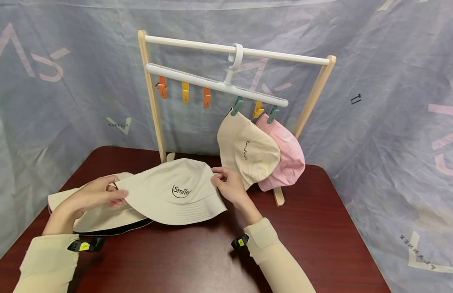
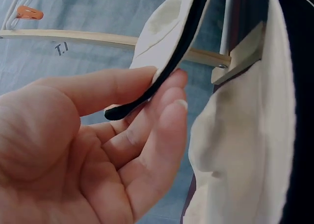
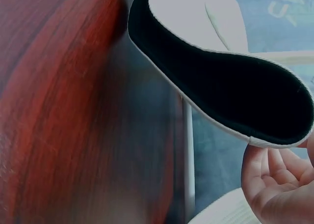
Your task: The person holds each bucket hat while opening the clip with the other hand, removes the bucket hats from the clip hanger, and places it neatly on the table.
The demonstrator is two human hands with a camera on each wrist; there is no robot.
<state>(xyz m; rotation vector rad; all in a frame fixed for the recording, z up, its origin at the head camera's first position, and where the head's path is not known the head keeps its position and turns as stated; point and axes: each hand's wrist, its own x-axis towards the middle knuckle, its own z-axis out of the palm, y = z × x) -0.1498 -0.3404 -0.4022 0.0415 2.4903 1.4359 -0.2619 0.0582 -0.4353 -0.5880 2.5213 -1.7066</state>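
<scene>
A white bucket hat with "Smile" printed on its crown is held up between both hands, over the table. My left hand pinches its brim at the left end; the left wrist view shows the thumb and fingers on either side of the black-lined brim edge. At the opposite end my right hand pinches the brim. In the right wrist view the black inside of the hat faces the camera. Below and behind the left hand lie more off-white hats, partly covered by the held one.
A wooden rack stands at the table's back, carrying a white hanger with several coloured clips. Green clips hold a cream hat and a pink hat on its right half. An orange clip hangs further left, bare. The dark red table extends beneath.
</scene>
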